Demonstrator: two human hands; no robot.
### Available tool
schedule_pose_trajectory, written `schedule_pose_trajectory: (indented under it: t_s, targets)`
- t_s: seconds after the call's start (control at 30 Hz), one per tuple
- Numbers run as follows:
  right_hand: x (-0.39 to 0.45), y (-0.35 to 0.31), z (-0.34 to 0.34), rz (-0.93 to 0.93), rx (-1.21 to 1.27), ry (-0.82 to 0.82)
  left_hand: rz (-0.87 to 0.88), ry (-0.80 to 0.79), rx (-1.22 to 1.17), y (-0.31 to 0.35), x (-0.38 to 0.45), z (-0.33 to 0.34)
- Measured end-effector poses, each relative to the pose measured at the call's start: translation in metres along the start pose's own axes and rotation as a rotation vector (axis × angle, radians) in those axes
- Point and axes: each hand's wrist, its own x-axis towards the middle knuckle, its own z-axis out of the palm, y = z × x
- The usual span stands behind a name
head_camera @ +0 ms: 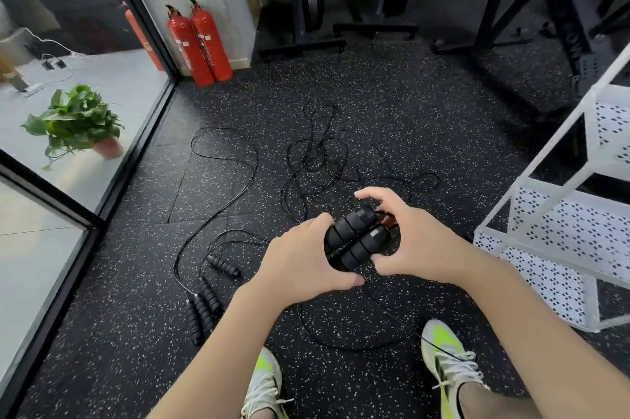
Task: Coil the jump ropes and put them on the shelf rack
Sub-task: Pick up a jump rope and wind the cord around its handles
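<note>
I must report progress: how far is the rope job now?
Nothing looks finished: the visible shelves of the rack hold no rope. In hand: both hands, left and right, hold one rope's two handles together, its cord still loose. Left: three more handles and tangled cords lie on the floor.

The floor (pixel 392 87) looks like matt black rubber, flecked with pale specks and grainy. The two handles (pixel 354 237) in hand are matt black foam, ribbed in rings; the handles on the floor (pixel 203 311) look the same. The rope cords (pixel 223 152) are thin, smooth, slightly shiny black. The shelf rack (pixel 562 234) is white painted metal, its shelves perforated. The fire extinguishers (pixel 199 43) are glossy red metal. The wall panels (pixel 102 94) at left are clear glass in matt black frames
</note>
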Motion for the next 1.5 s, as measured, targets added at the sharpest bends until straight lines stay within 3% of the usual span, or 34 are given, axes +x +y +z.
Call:
schedule_pose_trajectory:
  t_s: [0.27,0.6,0.77,0.93,1.07,1.2,1.37,1.5]
  targets:
    - [-0.003,0.003,0.003,0.043,0.086,-0.011,0.065,0.074,0.008,-0.001,0.000,0.009]
    - [0.002,0.009,0.005,0.013,0.271,0.092,0.081,0.359,0.163,0.008,0.002,0.022]
    - [0.008,0.013,0.011,0.013,0.295,0.128,-0.031,0.285,0.057,0.009,0.003,0.019]
    - [0.013,0.012,0.007,0.026,0.470,0.371,-0.107,0.297,-0.145,0.010,0.002,0.005]
    - [0.020,0.024,0.012,0.040,0.682,0.378,-0.080,0.240,-0.247,0.015,-0.005,0.001]
    - [0.023,0.024,0.021,0.066,0.618,0.518,-0.061,0.213,-0.227,0.020,-0.009,-0.001]
    - [0.013,0.007,0.040,-0.046,0.365,0.697,-0.101,0.274,-0.290,0.025,-0.007,0.000]
    - [0.007,-0.004,0.047,-0.077,0.224,0.644,-0.156,0.309,-0.346,0.030,-0.005,0.000]
